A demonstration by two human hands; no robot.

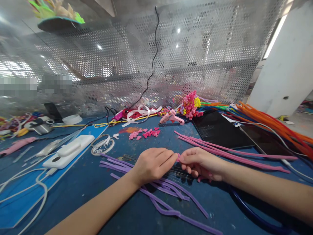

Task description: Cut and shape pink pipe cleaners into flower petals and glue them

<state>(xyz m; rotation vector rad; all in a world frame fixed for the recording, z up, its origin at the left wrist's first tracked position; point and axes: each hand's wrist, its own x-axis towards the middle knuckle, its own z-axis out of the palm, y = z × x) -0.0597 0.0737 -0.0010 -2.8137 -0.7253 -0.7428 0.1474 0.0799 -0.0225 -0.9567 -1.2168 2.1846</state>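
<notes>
Two hands meet over the worktop (137, 215), my left hand (153, 164) and right hand (200, 163) each pinching the pink piece (178, 158) in a narrow grip above purple pipe cleaners (168, 192); partway, I judge: pink shapes (145, 133) finished behind, long pink stems (220, 151) untouched.

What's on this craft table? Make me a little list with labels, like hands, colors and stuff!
Left hand: pinching a small pink piece, resting over purple pipe cleaners
Right hand: pinching the same piece from the other side
Right side: long pink pipe cleaners, orange pipe cleaners beyond
Back: pink glue gun
Surface: blue table
</notes>
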